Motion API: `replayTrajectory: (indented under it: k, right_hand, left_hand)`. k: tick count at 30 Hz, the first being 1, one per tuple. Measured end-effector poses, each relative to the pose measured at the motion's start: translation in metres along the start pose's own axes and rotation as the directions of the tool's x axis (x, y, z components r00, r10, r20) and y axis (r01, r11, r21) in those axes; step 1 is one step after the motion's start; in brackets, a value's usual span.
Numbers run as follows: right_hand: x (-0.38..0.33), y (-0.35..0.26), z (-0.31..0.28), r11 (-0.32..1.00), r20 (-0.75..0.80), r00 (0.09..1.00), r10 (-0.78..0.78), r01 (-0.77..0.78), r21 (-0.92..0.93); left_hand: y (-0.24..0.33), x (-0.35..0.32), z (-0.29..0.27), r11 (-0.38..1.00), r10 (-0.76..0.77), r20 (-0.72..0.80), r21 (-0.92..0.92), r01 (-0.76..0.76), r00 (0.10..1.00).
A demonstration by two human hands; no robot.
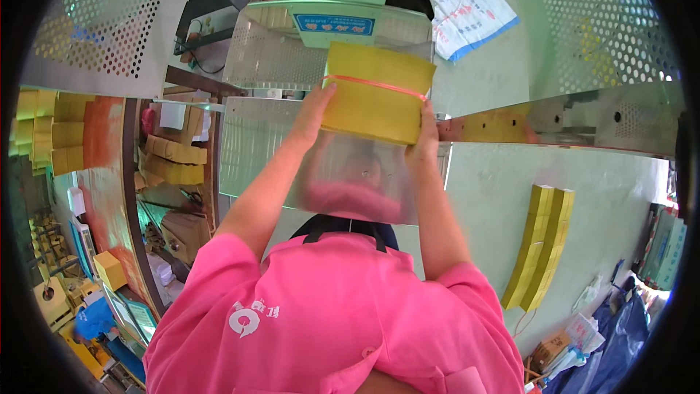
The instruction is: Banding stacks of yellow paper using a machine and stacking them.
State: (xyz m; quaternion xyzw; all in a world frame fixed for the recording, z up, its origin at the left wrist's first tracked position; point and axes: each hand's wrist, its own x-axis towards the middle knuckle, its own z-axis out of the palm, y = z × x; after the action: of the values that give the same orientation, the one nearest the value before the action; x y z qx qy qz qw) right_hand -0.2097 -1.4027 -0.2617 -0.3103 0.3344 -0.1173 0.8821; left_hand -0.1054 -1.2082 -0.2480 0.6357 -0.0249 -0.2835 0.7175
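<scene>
steel machine tray — shiny | floor — pale green | yellow stacks

Pink short-sleeved shirt, white chest emblem, dark collar

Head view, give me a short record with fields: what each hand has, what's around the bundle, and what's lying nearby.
left hand: pressed against the left side of the yellow paper bundle
right hand: pressed against its right side
band: orange rubber band around the bundle
under it: shiny metal plate
nearby: two yellow paper stacks on the green floor
</scene>
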Motion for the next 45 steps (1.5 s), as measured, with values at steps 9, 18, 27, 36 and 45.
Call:
replayTrajectory:
  k: [9, 18, 27, 36, 45]
  right_hand:
    - [0.007, 0.012, -0.008, 0.996, 0.073, 0.993, -0.092, 0.092, 0.001]
    - [-0.065, 0.044, -0.021, 0.961, 0.098, 0.987, -0.124, 0.144, -0.238]
    - [-0.104, 0.042, -0.049, 0.660, 0.004, 0.931, -0.366, 0.263, -0.704]
    - [-0.094, 0.057, -0.016, 0.871, -0.052, 0.943, -0.327, 0.280, -0.403]
    - [-0.081, 0.056, -0.021, 0.824, -0.107, 0.960, -0.259, 0.162, -0.543]
  left_hand:
    - [-0.004, 0.004, -0.012, 1.000, -0.002, -0.028, -0.013, 0.001, 1.000]
    - [0.003, -0.096, -0.032, 0.964, 0.017, -0.104, 0.265, 0.011, 0.994]
    - [-0.003, -0.147, -0.101, 0.844, 0.100, -0.175, 0.537, 0.010, 0.979]
    - [-0.014, -0.138, -0.106, 0.978, 0.050, -0.016, 0.203, -0.045, 0.999]
    - [-0.009, -0.124, -0.117, 0.988, -0.074, -0.054, 0.131, 0.081, 0.996]
